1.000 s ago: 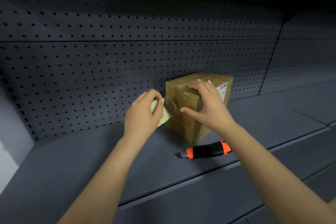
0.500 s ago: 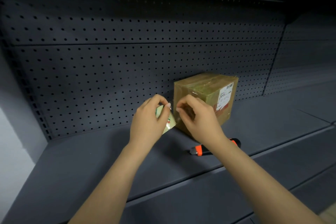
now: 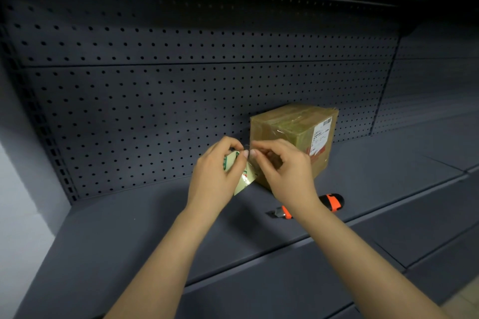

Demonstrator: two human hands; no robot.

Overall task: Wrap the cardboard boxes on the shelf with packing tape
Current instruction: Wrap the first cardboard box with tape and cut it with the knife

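A brown cardboard box [image 3: 293, 132] with clear tape over its top and a white shipping label on its right side stands on the dark shelf [image 3: 129, 228] against the pegboard back. My left hand [image 3: 215, 176] grips a roll of clear packing tape [image 3: 242, 176] just left of the box. My right hand [image 3: 285, 171] is in front of the box's left face, its thumb and forefinger pinching the tape strip where it leaves the roll. The fingertips of both hands nearly meet.
An orange and black utility knife [image 3: 326, 203] lies on the shelf in front of the box, partly hidden by my right wrist. The perforated back panel [image 3: 155, 101] rises behind. A lower shelf edge [image 3: 337, 280] runs below.
My right hand came off the top edge of the box and moved down and left to the tape beside my left hand. The left hand kept holding the roll.
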